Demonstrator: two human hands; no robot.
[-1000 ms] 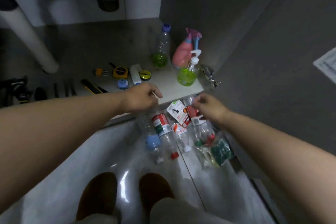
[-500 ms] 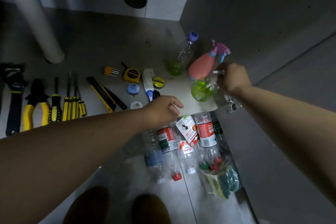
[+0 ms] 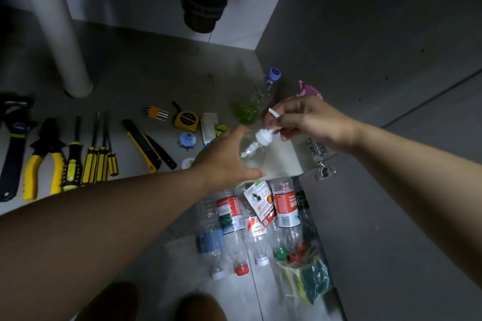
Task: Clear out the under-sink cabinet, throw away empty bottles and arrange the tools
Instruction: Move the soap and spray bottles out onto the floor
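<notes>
Clear pump bottle [image 3: 257,150] in left hand [image 3: 224,157].

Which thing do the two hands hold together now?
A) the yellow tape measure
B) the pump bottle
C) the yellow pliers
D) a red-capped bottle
B: the left hand grips the body of the pump bottle, and the right hand pinches its white pump head.

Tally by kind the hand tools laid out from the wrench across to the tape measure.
Wrench: 1
Pliers: 1
Screwdrivers: 4
Utility knives: 2
Hex key set: 1
Tape measure: 1
Total: 10
</notes>
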